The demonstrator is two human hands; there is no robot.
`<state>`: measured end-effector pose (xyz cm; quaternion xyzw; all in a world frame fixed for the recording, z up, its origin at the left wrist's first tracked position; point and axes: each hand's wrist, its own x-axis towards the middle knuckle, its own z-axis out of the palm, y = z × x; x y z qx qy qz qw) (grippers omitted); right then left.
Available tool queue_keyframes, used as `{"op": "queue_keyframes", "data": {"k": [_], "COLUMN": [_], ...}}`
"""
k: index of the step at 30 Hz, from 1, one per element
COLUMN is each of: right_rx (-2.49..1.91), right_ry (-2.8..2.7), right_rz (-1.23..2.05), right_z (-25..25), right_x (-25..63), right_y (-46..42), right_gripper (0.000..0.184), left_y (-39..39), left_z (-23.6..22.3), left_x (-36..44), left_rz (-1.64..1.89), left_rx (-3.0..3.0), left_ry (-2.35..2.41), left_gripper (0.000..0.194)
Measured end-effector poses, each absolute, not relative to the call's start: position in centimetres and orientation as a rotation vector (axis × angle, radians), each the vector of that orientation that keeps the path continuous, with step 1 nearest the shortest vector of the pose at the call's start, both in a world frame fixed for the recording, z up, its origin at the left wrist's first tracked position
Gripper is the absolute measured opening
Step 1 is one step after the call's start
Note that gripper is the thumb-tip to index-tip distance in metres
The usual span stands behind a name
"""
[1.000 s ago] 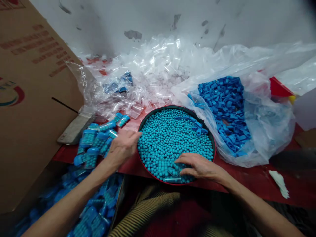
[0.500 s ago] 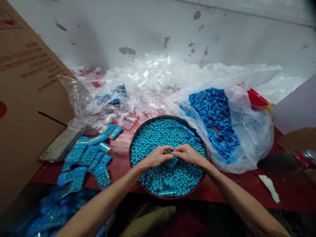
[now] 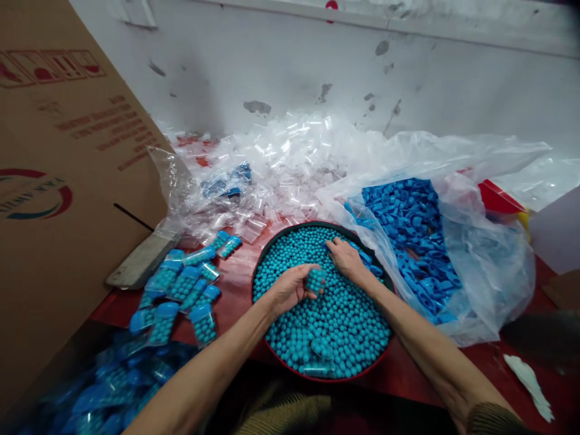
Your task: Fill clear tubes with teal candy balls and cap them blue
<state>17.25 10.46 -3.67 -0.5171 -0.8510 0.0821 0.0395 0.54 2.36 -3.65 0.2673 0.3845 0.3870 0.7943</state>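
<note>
My left hand (image 3: 291, 287) is closed around a small clear plastic container (image 3: 315, 280) packed with teal balls. It is above a round basin (image 3: 256, 266) full of loose teal balls (image 3: 290, 246). At the basin's far side, my right hand (image 3: 347, 258) pinches a blue plastic cap (image 3: 328, 244), partly hidden by the fingers. More blue caps (image 3: 366, 258) lie on the balls beside that hand, along the right inner rim. A clear container (image 3: 318, 368) rests on the balls at the near edge.
Filled, capped containers (image 3: 184, 283) lie left of the basin, with a blurred heap of more (image 3: 113, 386) below. Clear empty containers (image 3: 299, 163) are piled behind. A plastic bag (image 3: 480, 266) of blue caps (image 3: 408, 229) lies right. A cardboard box (image 3: 90, 181) stands left.
My hands were together over the basin and are now apart. The right hand has moved away to the far side by the blue caps; the left keeps the filled container. The camera view has shifted.
</note>
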Motion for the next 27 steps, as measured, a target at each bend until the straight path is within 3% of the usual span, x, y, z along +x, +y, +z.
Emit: {"op": "queue_keyframes", "data": {"k": [9,14,19,21,24,27], "right_rx": [-1.511,-1.44,-1.44,-1.482,-1.415,-1.3], "right_ry": [-2.605,-2.65,-2.788,-2.737,-2.57,-2.148], "right_rz": [0.555,0.369,0.378,0.412,0.581,1.024], "right_z": [-3.9,-2.9,-3.4,-3.7,-3.8,-3.3], "right_x": [19.8,20.0,18.7,18.7,19.0,18.7], "right_y": [8.7,8.8,8.4,8.4,8.4,8.2], "right_gripper": [0.03,0.033,0.014,0.014,0.017,0.017], "left_y": [2.4,2.3,2.0,1.9,1.8,1.9], "left_z": [-4.0,-3.8,-3.7,-3.6,-3.5,-3.4], "left_x": [0.3,0.4,0.6,0.7,0.8,0.9], "left_rz": [0.878,0.862,0.836,0.83,0.812,0.795], "left_rx": [0.548,0.617,0.733,0.75,0.765,0.788], "left_ry": [0.992,1.022,1.064,1.062,1.052,1.078], "left_gripper": [0.022,0.025,0.031,0.032,0.033,0.033]}}
